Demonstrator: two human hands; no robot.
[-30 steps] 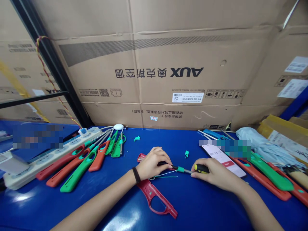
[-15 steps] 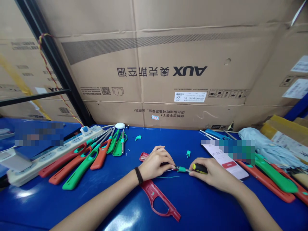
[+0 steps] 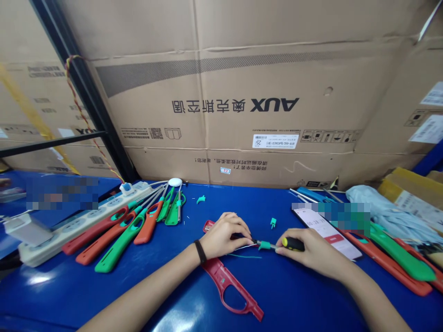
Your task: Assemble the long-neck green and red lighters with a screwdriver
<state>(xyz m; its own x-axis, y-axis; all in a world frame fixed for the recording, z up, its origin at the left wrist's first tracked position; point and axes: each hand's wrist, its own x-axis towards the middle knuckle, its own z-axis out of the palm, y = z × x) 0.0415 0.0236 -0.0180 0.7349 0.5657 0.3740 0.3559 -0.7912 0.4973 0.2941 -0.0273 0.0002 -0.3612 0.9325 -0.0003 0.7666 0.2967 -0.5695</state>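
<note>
My left hand [image 3: 231,234] is closed in a pinch on a small dark part with thin wires, mostly hidden by the fingers. Against its right end sits a teal plastic piece [image 3: 264,245]. My right hand [image 3: 309,251] grips a screwdriver [image 3: 294,244] with a black and yellow handle, its shaft pointing left to the teal piece. Below my left hand lies a red lighter casing half [image 3: 238,290], partly covered by that hand and wrist. A thin green wire [image 3: 245,256] runs along the table beneath the fingers. Another small teal part [image 3: 273,222] lies just beyond my right hand.
Long-nosed lighters in red, orange and green [image 3: 119,244] fan out at left beside a white power strip [image 3: 83,221]. More lighters [image 3: 398,249] and a phone showing a timer [image 3: 332,235] lie at right. A large cardboard box [image 3: 224,83] stands behind the blue table [image 3: 166,295].
The whole view has shifted slightly right and down. Both hands keep nearly the same grip, with the screwdriver's tip still at the teal piece.
</note>
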